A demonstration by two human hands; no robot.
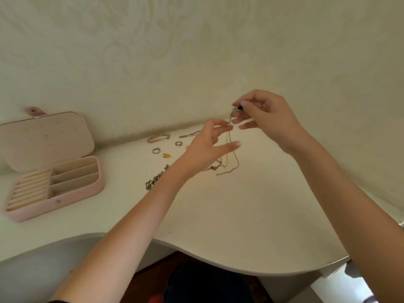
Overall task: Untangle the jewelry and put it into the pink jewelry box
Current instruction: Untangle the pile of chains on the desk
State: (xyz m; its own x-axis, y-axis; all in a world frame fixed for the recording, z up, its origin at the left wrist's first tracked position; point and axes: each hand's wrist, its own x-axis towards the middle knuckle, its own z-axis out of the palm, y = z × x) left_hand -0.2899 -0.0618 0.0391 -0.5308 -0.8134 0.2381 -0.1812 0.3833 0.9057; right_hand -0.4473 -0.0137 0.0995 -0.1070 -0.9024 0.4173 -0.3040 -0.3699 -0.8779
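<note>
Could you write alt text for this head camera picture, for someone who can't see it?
Two bare hands lift a thin chain above a white table: the right hand pinches its top end, the left hand fingers it lower down. Rings and bracelets lie behind; an open pink jewelry box sits at left.

The jewelry box [54, 169] sat open at nine o'clock on the table [240, 215]. Rings [156, 150], bracelets [158, 137] and a chain [156, 179] lay at centre, the necklaces [229, 165] toward three o'clock.

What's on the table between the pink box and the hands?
In the head view, between the pink jewelry box and the left hand: a silver ring, a gold charm, a chunky chain.
</note>
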